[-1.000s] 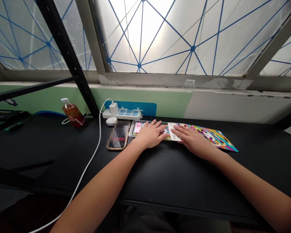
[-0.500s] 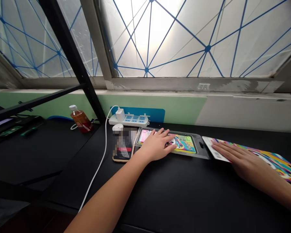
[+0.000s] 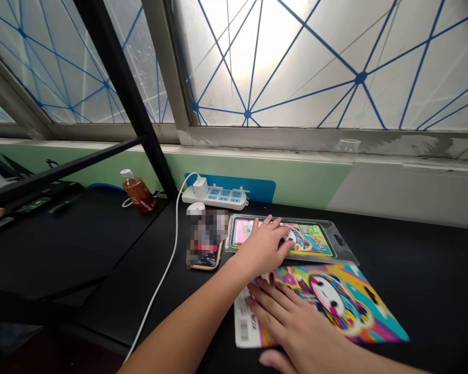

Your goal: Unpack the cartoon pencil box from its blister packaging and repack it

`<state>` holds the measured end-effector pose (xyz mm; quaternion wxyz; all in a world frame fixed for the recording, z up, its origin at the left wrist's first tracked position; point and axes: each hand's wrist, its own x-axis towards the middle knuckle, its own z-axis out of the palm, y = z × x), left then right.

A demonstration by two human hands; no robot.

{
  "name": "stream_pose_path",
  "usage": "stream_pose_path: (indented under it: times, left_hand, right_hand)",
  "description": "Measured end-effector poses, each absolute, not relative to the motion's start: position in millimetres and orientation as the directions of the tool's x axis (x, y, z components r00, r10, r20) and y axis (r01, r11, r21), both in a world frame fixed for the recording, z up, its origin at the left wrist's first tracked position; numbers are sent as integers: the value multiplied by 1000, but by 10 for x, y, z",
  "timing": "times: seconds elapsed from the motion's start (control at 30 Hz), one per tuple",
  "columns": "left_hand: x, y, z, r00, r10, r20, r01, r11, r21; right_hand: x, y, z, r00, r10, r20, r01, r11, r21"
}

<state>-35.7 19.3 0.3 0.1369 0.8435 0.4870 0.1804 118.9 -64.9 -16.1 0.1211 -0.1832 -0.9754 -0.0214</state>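
Note:
My left hand (image 3: 264,246) lies flat, fingers spread, on a clear plastic blister pack (image 3: 337,241) with a colourful insert, at the back of the black desk (image 3: 413,275). My right hand (image 3: 296,324) presses flat, fingers stretched out, on a colourful cartoon card sheet (image 3: 347,301) that lies in front of the pack, near the desk's front edge. A white barcode strip (image 3: 244,324) shows at the sheet's left end. Neither hand grips anything.
A phone (image 3: 205,244) lies left of the pack, with a white mouse (image 3: 195,208) behind it. A white power strip (image 3: 214,195) with a charger and a white cable (image 3: 159,280) sits by the wall. A bottle of brown drink (image 3: 137,191) stands beside a slanted black post (image 3: 128,98).
My right hand slid the colourful sheet off the pack to the right, then drew it toward me, in front of the pack. My left hand stayed on the pack. The camera tilted down.

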Motion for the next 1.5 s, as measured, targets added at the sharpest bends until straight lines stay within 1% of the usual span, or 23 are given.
stream_pose_path:
  times: [0.07, 0.1, 0.17, 0.3, 0.47, 0.53, 0.57, 0.63, 0.67, 0.73, 0.77, 0.8, 0.83, 0.87, 0.9, 0.97, 1.0, 1.07, 1.17, 1.2, 1.27, 1.4, 1.5]
  left_hand:
    - [-343, 165, 6, 473, 862, 181, 784, -505, 360]
    - [-332, 154, 4, 482, 856, 187, 792, -517, 324]
    - [-302, 137, -8, 504, 839, 204, 805, -542, 241]
    - [-256, 124, -33, 533, 815, 227, 816, -566, 116]
    - [-287, 98, -1, 544, 807, 230, 821, -568, 52]
    - [-320, 84, 26, 534, 814, 228, 832, -555, 32]
    - [-336, 79, 39, 527, 820, 225, 838, -545, 25]
    - [-363, 75, 59, 508, 833, 221, 851, -524, 18]
    - [-372, 76, 63, 498, 839, 220, 858, -514, 17]
    - [-380, 79, 62, 485, 848, 214, 867, -499, 12]
    - [-381, 80, 59, 481, 852, 207, 870, -494, 11]
    - [-380, 80, 57, 484, 853, 196, 869, -495, 11]
    - [-379, 79, 56, 488, 853, 184, 867, -499, 14]
    - [-379, 78, 59, 490, 854, 176, 865, -501, 21]
    - [-380, 78, 64, 488, 856, 172, 866, -500, 30]
    - [-383, 79, 81, 474, 864, 170, 871, -488, 52]
    - [-386, 81, 89, 464, 869, 171, 875, -480, 65]
    - [-393, 90, 99, 453, 876, 168, 877, -471, 90]
    - [-404, 106, 96, 453, 876, 164, 875, -473, 105]
    - [-407, 111, 92, 454, 875, 166, 874, -474, 107]
    - [-413, 118, 84, 455, 873, 174, 872, -477, 111]
    - [-423, 126, 84, 457, 869, 188, 870, -481, 110]
    - [-426, 128, 106, 461, 867, 191, 868, -485, 105]
  right_hand:
    - [1019, -489, -114, -869, 478, 125, 440, 864, -245]
    - [970, -425, -99, -846, 529, 63, 481, 810, -336]
    - [927, -347, -87, -806, 592, -8, 533, 720, -445]
    - [950, -341, -97, -810, 586, -29, 509, 677, -532]
    - [981, -328, -117, -818, 573, -48, 494, 658, -568]
    - [998, -304, -129, -835, 549, -23, 457, 672, -583]
    - [1011, -295, -130, -850, 526, 12, 419, 689, -592]
    - [1051, -279, -112, -878, 453, 154, 292, 763, -577]
    - [1078, -268, -89, -876, 404, 263, 217, 817, -534]
    - [1146, -216, -19, -833, 296, 467, 111, 917, -384]
    - [1190, -167, 23, -804, 257, 537, 100, 947, -304]
    - [1243, -97, 63, -778, 246, 579, 126, 963, -240]
    - [1307, -8, 98, -761, 265, 592, 185, 963, -194]
    - [1383, 99, 125, -749, 315, 583, 270, 949, -165]
    - [1472, 218, 142, -737, 389, 553, 379, 915, -138]
    - [1674, 469, 149, -708, 550, 443, 572, 814, -97]
    - [1780, 586, 144, -694, 615, 374, 631, 770, -96]
    - [1976, 775, 128, -665, 706, 243, 694, 704, -148]
    - [2167, 920, 111, -663, 743, 89, 702, 659, -270]
    - [2198, 937, 106, -668, 742, 55, 700, 651, -294]
    - [2217, 944, 89, -666, 746, 22, 706, 639, -303]
    - [2168, 929, 46, -651, 755, 77, 723, 648, -240]
    - [2128, 918, 44, -653, 744, 143, 726, 668, -162]
